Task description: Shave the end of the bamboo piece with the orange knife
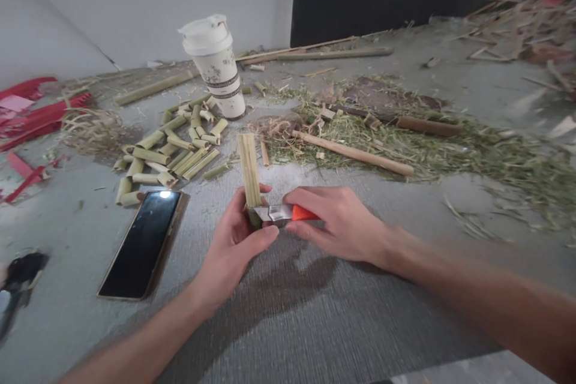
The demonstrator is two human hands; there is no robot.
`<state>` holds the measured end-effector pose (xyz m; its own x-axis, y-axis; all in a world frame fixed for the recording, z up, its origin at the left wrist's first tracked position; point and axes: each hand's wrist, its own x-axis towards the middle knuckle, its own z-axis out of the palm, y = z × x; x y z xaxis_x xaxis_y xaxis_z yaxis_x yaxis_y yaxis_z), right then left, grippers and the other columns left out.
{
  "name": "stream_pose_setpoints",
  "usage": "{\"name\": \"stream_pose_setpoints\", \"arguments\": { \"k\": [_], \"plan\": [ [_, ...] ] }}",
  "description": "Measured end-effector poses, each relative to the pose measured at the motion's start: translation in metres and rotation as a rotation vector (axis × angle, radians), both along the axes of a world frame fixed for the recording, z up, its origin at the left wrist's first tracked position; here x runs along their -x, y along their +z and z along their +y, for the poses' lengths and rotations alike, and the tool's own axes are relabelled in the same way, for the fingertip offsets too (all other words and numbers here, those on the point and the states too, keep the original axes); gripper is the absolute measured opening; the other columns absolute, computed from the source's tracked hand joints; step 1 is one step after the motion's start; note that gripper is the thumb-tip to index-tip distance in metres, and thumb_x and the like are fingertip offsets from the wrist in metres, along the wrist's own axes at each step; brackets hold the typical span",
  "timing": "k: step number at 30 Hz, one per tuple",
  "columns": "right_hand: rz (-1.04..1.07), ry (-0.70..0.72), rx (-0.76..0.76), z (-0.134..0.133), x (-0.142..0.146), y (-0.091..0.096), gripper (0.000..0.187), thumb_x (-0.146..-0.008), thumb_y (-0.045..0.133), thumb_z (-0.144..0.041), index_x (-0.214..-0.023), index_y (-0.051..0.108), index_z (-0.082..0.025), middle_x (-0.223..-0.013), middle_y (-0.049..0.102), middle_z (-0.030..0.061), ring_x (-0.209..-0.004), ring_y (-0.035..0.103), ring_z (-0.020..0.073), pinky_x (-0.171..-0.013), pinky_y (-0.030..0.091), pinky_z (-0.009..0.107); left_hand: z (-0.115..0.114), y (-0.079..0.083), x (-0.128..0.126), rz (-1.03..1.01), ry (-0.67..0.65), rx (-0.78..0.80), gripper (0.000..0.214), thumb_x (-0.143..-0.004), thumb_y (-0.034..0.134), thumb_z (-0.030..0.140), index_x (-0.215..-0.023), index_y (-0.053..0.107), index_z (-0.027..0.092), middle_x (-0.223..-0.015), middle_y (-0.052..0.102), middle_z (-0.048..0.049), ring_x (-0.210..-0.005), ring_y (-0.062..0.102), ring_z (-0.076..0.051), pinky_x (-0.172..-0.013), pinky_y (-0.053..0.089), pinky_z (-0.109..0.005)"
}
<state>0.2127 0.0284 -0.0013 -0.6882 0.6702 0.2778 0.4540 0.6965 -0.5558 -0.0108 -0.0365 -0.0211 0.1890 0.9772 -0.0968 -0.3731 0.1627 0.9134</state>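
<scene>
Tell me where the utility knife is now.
In the head view, the utility knife is just below the centre, gripped in the right hand, its blade at the lower part of the bamboo piece held nearly upright in the left hand.

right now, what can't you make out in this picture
All in the head view:
knife: rear of its handle, hidden by the right hand
cup: contents, hidden by its lid
dark thing: too blurred to name, cut off by the left edge
stick pile: blurred, cut off by the right edge
</scene>
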Motion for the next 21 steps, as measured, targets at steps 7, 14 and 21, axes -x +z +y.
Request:
{"name": "stream_pose_setpoints", "arguments": {
  "k": [7, 14, 21],
  "plan": [
    [-0.085, 0.014, -0.044, -0.0039, 0.0013, 0.0049, 0.023, -0.109, 0.053, -0.037, -0.106, 0.068, -0.019, -0.090, 0.073, 0.0029, -0.074, 0.060, 0.0157, -0.063, 0.028, 0.030, 0.0017, 0.0012, -0.0020, 0.010, 0.008, -0.006, 0.045, -0.094, 0.087, 0.023, -0.133, 0.069, 0.037, -0.107, 0.057, 0.0016, -0.083, 0.053, -0.008, -0.072, 0.050, -0.018],
    [-0.112, 0.027, -0.069, -0.0042, 0.0001, 0.0021, 0.030, -0.112, 0.051, -0.037, -0.122, 0.071, -0.018, -0.101, 0.080, 0.0056, -0.080, 0.069, 0.0189, -0.064, 0.033, 0.032, 0.0014, 0.0004, -0.0021, 0.068, 0.033, 0.017, 0.043, -0.094, 0.086, 0.023, -0.131, 0.067, 0.035, -0.104, 0.056, 0.0023, -0.075, 0.050, -0.007, -0.061, 0.046, -0.017],
    [-0.113, 0.029, -0.098, -0.0052, 0.0008, 0.0009, 0.033, -0.114, 0.050, -0.040, -0.128, 0.070, -0.018, -0.104, 0.082, 0.0067, -0.082, 0.072, 0.0201, -0.065, 0.037, 0.032, 0.0009, 0.0052, -0.0031, 0.125, 0.029, 0.043, 0.041, -0.096, 0.085, 0.030, -0.131, 0.065, 0.037, -0.104, 0.054, 0.0050, -0.062, 0.046, -0.002, -0.054, 0.040, -0.018]
  ]
}}
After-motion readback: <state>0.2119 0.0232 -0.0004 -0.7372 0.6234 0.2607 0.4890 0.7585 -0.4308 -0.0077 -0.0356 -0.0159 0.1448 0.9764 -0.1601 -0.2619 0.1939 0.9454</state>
